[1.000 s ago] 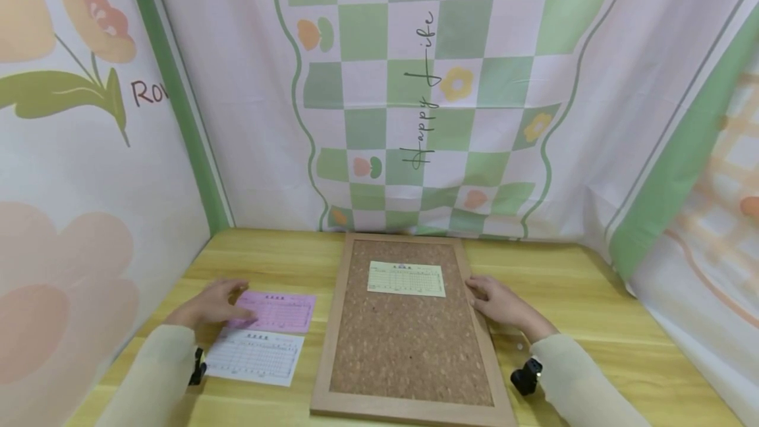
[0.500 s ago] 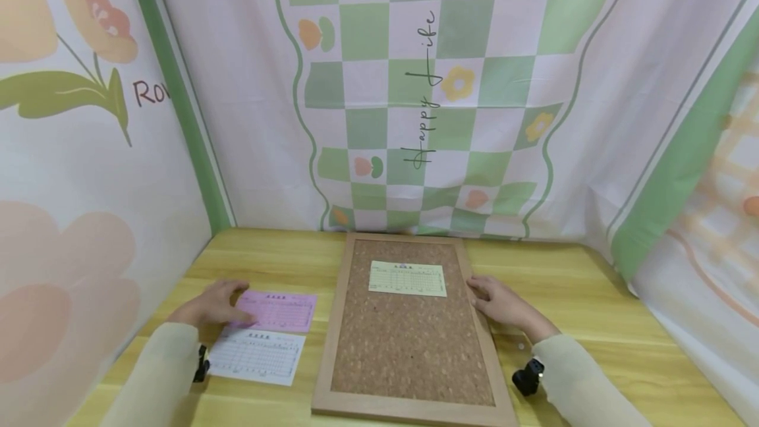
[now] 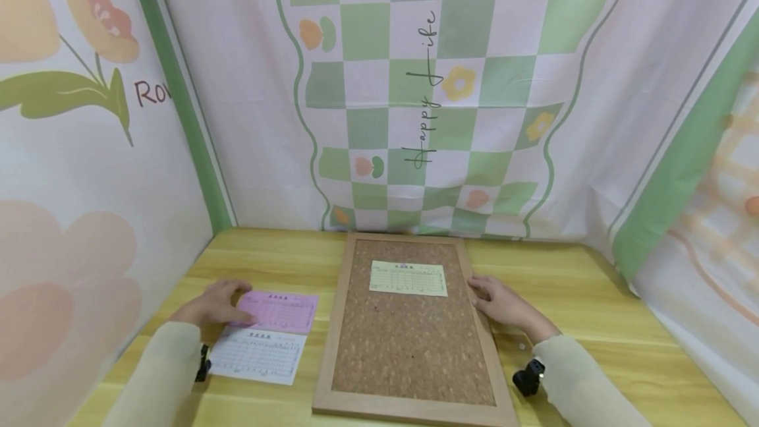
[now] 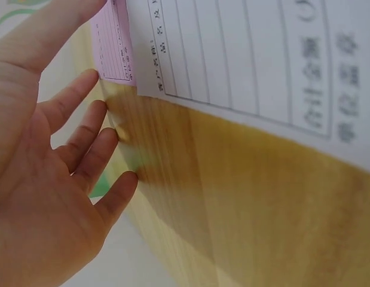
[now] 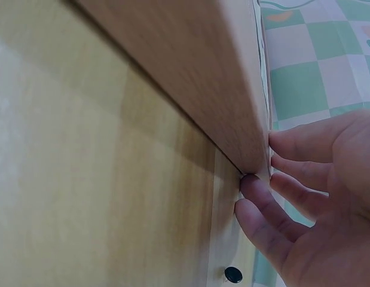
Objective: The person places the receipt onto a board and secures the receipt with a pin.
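Both hands flat on the worktop, slips on the left, cork board in the middle

Lower left of the head view, the left hand (image 3: 212,305) lies with relaxed fingers on the pink slip's (image 3: 279,312) edge, a white slip (image 3: 257,356) just below it. That thin paper looks floppy, so probably best pinched at a corner. Centre frame sits the stiff cork board (image 3: 409,341) with a yellow slip (image 3: 408,278); the right hand (image 3: 504,305), fingers straight, touches its wooden frame.

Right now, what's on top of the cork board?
One pale green printed slip lies flat on the cork board, near its far end. The right hand rests against the frame's right edge. Any pin holding the slip is too small to make out.
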Tool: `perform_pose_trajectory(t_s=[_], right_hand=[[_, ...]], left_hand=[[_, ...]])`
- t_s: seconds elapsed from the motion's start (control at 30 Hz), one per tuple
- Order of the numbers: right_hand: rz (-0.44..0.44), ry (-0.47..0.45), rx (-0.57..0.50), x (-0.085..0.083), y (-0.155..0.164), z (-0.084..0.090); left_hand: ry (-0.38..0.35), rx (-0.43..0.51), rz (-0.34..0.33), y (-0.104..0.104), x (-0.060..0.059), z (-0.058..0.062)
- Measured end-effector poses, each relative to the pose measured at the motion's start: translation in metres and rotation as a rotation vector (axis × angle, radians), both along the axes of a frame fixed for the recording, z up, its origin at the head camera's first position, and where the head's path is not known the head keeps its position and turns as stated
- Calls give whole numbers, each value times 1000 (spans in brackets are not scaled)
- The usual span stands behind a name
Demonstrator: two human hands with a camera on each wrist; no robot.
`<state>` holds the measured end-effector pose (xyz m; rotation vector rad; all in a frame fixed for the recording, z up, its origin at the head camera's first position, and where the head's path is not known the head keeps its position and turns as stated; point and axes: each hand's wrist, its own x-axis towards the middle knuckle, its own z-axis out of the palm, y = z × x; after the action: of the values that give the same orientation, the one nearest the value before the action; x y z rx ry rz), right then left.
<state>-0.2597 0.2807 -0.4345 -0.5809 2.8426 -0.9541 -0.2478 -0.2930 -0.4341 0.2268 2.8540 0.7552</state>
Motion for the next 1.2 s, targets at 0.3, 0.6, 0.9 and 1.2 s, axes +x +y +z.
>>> perform_pose_trajectory(t_s=[0.3, 0.6, 0.9, 1.2], right_hand=[[-4, -10, -13, 2, 0, 0], [-8, -7, -7, 3, -1, 1], [-12, -12, -2, 3, -1, 1], [-8, 6, 3, 1, 0, -2]], left_hand=[[-29, -58, 23, -1, -2, -1], [-39, -37, 39, -2, -4, -4], [-11, -44, 31, -1, -4, -2], [-42, -9, 91, 3, -3, 0]])
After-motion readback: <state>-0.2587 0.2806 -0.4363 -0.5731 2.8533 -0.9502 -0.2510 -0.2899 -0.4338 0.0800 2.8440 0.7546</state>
